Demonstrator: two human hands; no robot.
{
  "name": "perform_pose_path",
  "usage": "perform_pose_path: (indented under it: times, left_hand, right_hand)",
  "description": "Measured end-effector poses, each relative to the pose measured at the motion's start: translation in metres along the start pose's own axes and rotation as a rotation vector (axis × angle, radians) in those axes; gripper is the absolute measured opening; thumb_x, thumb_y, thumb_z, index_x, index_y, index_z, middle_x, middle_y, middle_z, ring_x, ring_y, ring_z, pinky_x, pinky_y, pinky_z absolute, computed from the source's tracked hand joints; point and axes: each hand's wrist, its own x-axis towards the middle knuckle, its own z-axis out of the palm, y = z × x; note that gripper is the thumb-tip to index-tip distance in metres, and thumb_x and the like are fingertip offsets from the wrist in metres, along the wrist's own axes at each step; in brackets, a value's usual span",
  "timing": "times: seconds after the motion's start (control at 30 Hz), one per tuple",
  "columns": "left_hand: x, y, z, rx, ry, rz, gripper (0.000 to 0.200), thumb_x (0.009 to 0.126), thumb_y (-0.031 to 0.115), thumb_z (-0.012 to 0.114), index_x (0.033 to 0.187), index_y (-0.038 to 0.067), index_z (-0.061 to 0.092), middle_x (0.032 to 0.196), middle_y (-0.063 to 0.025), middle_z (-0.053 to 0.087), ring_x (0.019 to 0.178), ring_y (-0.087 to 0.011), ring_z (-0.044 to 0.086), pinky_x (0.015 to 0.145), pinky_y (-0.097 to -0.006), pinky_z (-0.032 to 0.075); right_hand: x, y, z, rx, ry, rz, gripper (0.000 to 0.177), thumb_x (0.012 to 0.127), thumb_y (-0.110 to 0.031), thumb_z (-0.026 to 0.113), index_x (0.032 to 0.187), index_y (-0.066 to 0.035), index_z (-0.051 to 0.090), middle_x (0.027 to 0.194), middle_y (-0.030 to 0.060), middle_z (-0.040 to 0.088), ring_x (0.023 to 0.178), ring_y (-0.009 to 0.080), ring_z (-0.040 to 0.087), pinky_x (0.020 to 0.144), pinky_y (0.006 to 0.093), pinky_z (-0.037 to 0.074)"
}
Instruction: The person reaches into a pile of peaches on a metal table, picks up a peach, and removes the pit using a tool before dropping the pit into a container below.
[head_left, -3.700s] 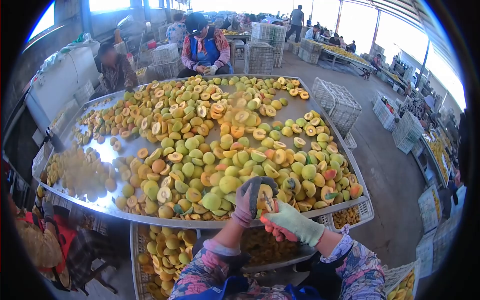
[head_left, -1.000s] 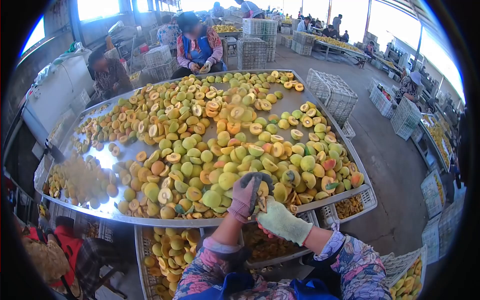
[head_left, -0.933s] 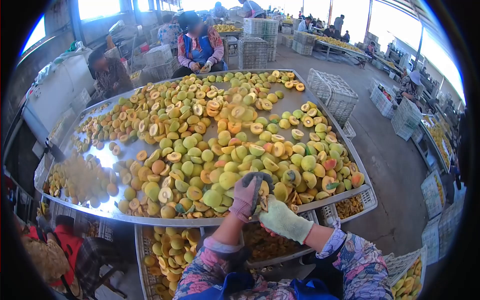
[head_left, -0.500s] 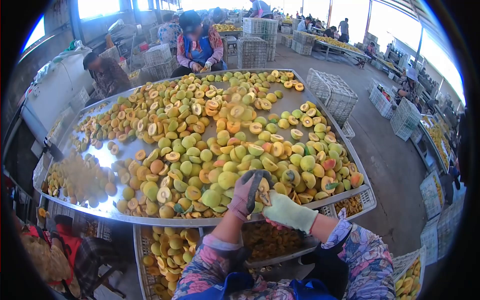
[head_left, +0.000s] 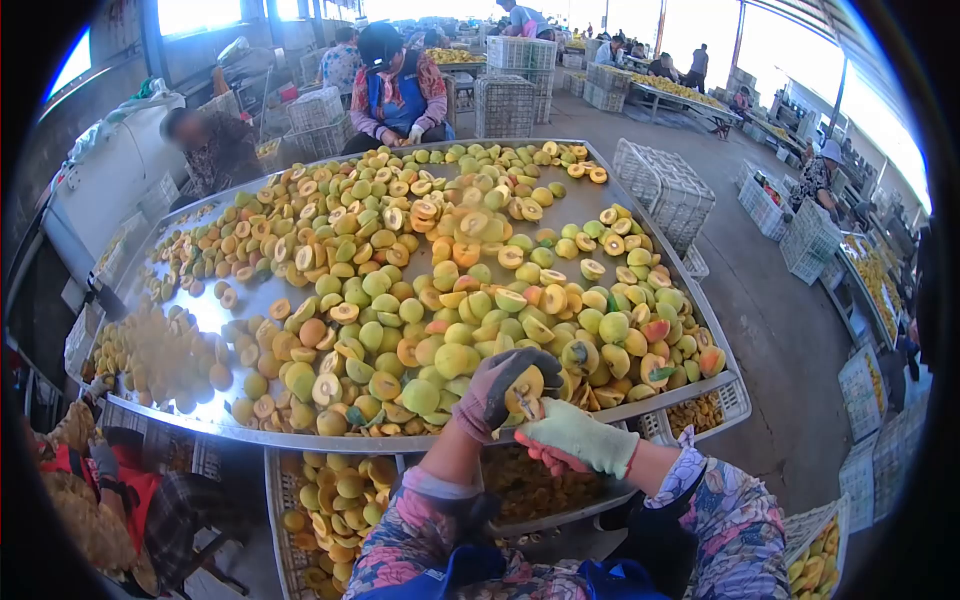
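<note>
While the left hand (head_left: 497,390), in a pink glove with dark grey fingers, pinches a yellow halved fruit (head_left: 525,391) between thumb and fingers, the right hand (head_left: 580,440), in a pale green knit glove with coral-red fingertips, works right against it. The fruit half sits just above the near edge of a wide metal-topped table (head_left: 572,215), its cut face turned toward the right hand. The right hand's fingers are curled closed and pressed together around something thin and narrow that meets the cut face; it is too small and too covered to identify. The two gloves are very close together, and whether they touch cannot be told.

Beyond the hands, a broad heap of green, yellow and orange halved fruits (head_left: 455,360) spreads over the table, some with the brown centre facing up. Below the near edge, to the left of the forearms, a pale plastic crate (head_left: 277,520) holds more halves. Between the forearms and partly hidden by them, a shallow container (head_left: 560,520) holds brownish-yellow pieces. Across the table sits a person in a blue vest (head_left: 405,95), hands together near the far edge.
</note>
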Motion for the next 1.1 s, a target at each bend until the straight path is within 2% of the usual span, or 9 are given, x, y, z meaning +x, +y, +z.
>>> perform_pose_path:
  times: [0.2, 0.3, 0.37, 0.57, 0.63, 0.73, 0.87, 0.93, 1.1]
  left_hand:
    - [0.003, -0.025, -0.009, 0.368, 0.041, 0.225, 0.038, 0.065, 0.009, 0.079, 0.101, 0.009, 0.066, 0.096, -0.0057, 0.068, 0.087, -0.0227, 0.067, 0.079, -0.0322, 0.054]
    - [0.003, -0.03, -0.007, 0.315, 0.069, 0.196, 0.039, 0.065, 0.009, 0.079, 0.102, 0.009, 0.066, 0.097, -0.0062, 0.068, 0.087, -0.0232, 0.067, 0.079, -0.0325, 0.053]
    - [0.006, -0.038, -0.007, 0.168, 0.116, 0.095, 0.039, 0.066, 0.008, 0.078, 0.103, 0.009, 0.066, 0.098, -0.0067, 0.068, 0.087, -0.0233, 0.067, 0.079, -0.0325, 0.054]
    - [0.009, -0.035, -0.01, -0.101, 0.234, -0.067, 0.039, 0.068, 0.009, 0.078, 0.105, 0.008, 0.067, 0.099, -0.009, 0.068, 0.087, -0.0247, 0.067, 0.08, -0.0326, 0.054]
    - [0.005, -0.025, -0.007, 0.702, 0.185, 0.257, 0.024, 0.085, 0.011, 0.068, 0.106, 0.0, 0.065, 0.098, -0.0084, 0.07, 0.088, -0.0195, 0.068, 0.078, -0.0296, 0.056]
    - [0.006, -0.031, -0.014, 0.872, 0.178, 0.336, 0.04, 0.071, 0.017, 0.079, 0.106, 0.006, 0.064, 0.1, -0.0097, 0.069, 0.09, -0.0246, 0.067, 0.083, -0.0358, 0.053]
    - [0.008, -0.049, -0.022, 0.96, 0.276, 0.483, 0.03, 0.082, 0.021, 0.072, 0.105, 0.004, 0.063, 0.1, -0.012, 0.068, 0.094, -0.0277, 0.067, 0.087, -0.0404, 0.053]
    - [0.014, -0.053, -0.029, -0.32, 0.24, 0.171, 0.029, 0.094, 0.027, 0.06, 0.106, 0.001, 0.062, 0.101, -0.0144, 0.068, 0.098, -0.0328, 0.065, 0.091, -0.0464, 0.052]
    - [-0.001, -0.024, -0.029, -0.701, 0.169, 0.068, 0.042, 0.102, 0.035, 0.046, 0.111, -0.004, 0.06, 0.113, -0.0178, 0.064, 0.109, -0.0376, 0.062, 0.096, -0.0544, 0.05]
  right_hand:
    - [0.001, 0.002, -0.009, -0.535, 0.214, -0.045, 0.015, 0.09, -0.017, 0.059, 0.091, -0.002, 0.057, 0.077, 0.0077, 0.061, 0.053, 0.0171, 0.058, 0.044, 0.0288, 0.047]
    - [0.033, 0.039, -0.045, -1.14, 0.208, -0.497, 0.011, 0.084, -0.01, 0.059, 0.086, 0.0, 0.063, 0.089, 0.0158, 0.062, 0.065, 0.0228, 0.062, 0.053, 0.0306, 0.051]
    - [0.035, 0.042, -0.049, -1.988, 0.441, -1.174, 0.012, 0.077, -0.01, 0.06, 0.079, 0.0, 0.067, 0.097, 0.0215, 0.061, 0.078, 0.0285, 0.062, 0.064, 0.0334, 0.053]
    - [0.03, 0.026, -0.045, -1.908, 0.354, -0.959, 0.017, 0.082, -0.012, 0.057, 0.087, 0.002, 0.064, 0.09, 0.0206, 0.065, 0.082, 0.0332, 0.064, 0.067, 0.0389, 0.054]
    - [0.019, 0.01, -0.032, -1.684, 0.422, -0.708, 0.02, 0.086, -0.013, 0.054, 0.095, 0.003, 0.061, 0.087, 0.0213, 0.066, 0.079, 0.0354, 0.066, 0.065, 0.0419, 0.054]
    - [0.018, 0.01, -0.023, -1.457, 0.503, -0.465, 0.025, 0.093, -0.014, 0.049, 0.109, 0.005, 0.053, 0.084, 0.0228, 0.068, 0.075, 0.0385, 0.068, 0.062, 0.0471, 0.054]
    - [0.021, 0.013, -0.021, -1.5, 0.696, -0.486, 0.026, 0.094, -0.018, 0.049, 0.11, 0.002, 0.052, 0.083, 0.0229, 0.068, 0.074, 0.0382, 0.069, 0.06, 0.0486, 0.054]
    - [0.016, 0.016, -0.027, -1.495, 0.757, -0.494, 0.025, 0.095, -0.019, 0.049, 0.109, 0.002, 0.052, 0.083, 0.0229, 0.068, 0.074, 0.0383, 0.069, 0.06, 0.0488, 0.054]
    - [-0.014, 0.029, -0.018, -1.288, 0.656, -0.542, 0.027, 0.092, -0.024, 0.055, 0.101, 0.001, 0.052, 0.08, 0.0225, 0.066, 0.071, 0.0379, 0.068, 0.06, 0.0476, 0.054]
